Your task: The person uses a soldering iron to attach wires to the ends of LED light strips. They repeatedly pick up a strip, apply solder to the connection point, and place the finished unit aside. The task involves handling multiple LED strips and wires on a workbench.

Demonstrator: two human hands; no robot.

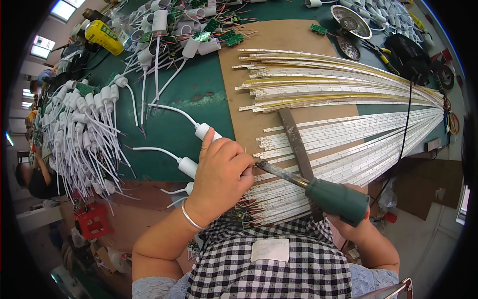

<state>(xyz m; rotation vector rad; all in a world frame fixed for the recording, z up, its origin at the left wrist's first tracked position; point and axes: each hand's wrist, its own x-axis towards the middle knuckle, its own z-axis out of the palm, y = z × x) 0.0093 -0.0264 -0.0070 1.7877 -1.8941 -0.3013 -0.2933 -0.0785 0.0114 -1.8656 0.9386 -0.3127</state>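
Note:
My left hand [221, 172] is closed in a pinch beside the ends of white LED strips [343, 132]; what its fingertips hold is too small and hidden to make out. One finger rests against a white cylindrical lamp cap [203, 130] with a white cable. Another lamp cap [188, 167] lies left of this hand, and a third is partly covered by the wrist. My right hand [343, 226], largely hidden, grips the green handle of a soldering iron [336, 199]. The iron's tip meets my left fingertips. A dark flat bar [297, 142] lies across the strips.
Piled lamp caps [82, 107] with cables cover the table's left side; more caps with green circuit boards [201, 36] lie farther back. A yellow bottle [103, 37], a metal bowl [351, 21] and pliers [381, 55] stand around the far edge. A black cord [409, 117] crosses the strips.

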